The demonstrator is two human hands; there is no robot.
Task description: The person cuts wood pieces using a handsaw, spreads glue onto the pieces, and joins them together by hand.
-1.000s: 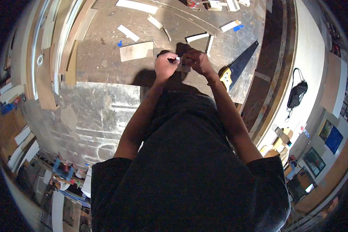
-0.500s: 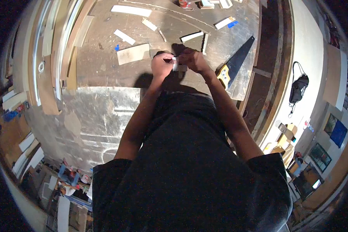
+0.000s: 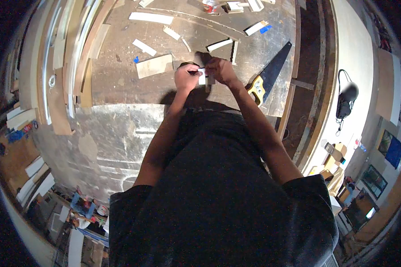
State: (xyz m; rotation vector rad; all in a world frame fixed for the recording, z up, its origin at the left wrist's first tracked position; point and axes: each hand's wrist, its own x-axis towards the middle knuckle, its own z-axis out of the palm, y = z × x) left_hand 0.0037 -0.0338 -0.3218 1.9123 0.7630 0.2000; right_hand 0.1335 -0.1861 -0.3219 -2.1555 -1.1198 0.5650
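Note:
Over the near part of the wooden table (image 3: pixel 116 84), my left hand (image 3: pixel 186 78) is closed on a small white piece (image 3: pixel 202 76), whose kind I cannot make out. My right hand (image 3: pixel 221 71) is close on its right, fingers pinched together at the piece's upper edge. Shadow hides what lies between those fingertips. A flat pale board (image 3: pixel 154 66) lies to the left of my left hand. Beyond my right hand are a white-faced strip (image 3: pixel 219 45) and a dark narrow strip (image 3: pixel 234 52). A handsaw (image 3: pixel 267 75) with a yellow handle rests to the right.
Long wooden strips (image 3: pixel 58 58) are stacked along the left side. Several offcuts, among them a long white strip (image 3: pixel 150 18), lie across the far table. A red and white can (image 3: pixel 210 6) stands at the back. A black drawstring bag (image 3: pixel 345 100) lies on the white surface at right.
The white piece shows more of its bright face between my hands. My right hand has shifted slightly, staying close to my left. The whole view has moved a little.

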